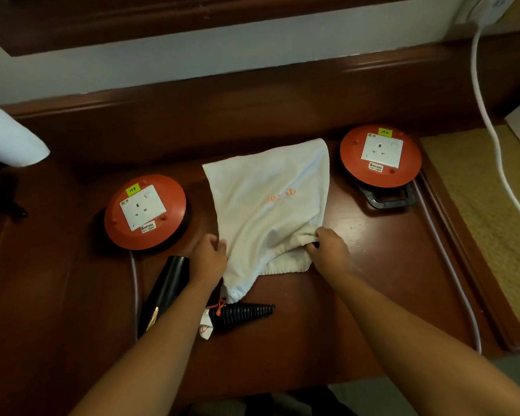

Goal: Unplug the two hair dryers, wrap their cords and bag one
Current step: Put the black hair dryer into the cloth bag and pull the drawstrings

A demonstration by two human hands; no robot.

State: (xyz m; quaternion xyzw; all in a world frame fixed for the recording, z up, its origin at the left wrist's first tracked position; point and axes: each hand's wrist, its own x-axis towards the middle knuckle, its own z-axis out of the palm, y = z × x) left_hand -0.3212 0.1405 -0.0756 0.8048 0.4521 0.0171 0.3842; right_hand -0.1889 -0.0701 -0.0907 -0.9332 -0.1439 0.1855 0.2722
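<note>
A white cloth drawstring bag [267, 199] with orange lettering lies on the dark wooden surface [357, 295] between two red extension reels. My left hand [207, 259] grips the bag's left edge near its mouth. My right hand [327, 250] pinches the gathered hem on the right side. A black hair dryer [165, 292] lies beside and partly under my left forearm. A coiled black cord [243, 315] sticks out below the bag's mouth, next to an orange drawstring [218, 307]. What the bag holds is hidden.
The left red reel [144, 213] and the right red reel [380, 156] each show a white socket with nothing plugged in. Pale cables [451, 271] run from them. A thick white cable [490, 127] hangs from a wall socket at top right. A tan mat [487, 211] lies right.
</note>
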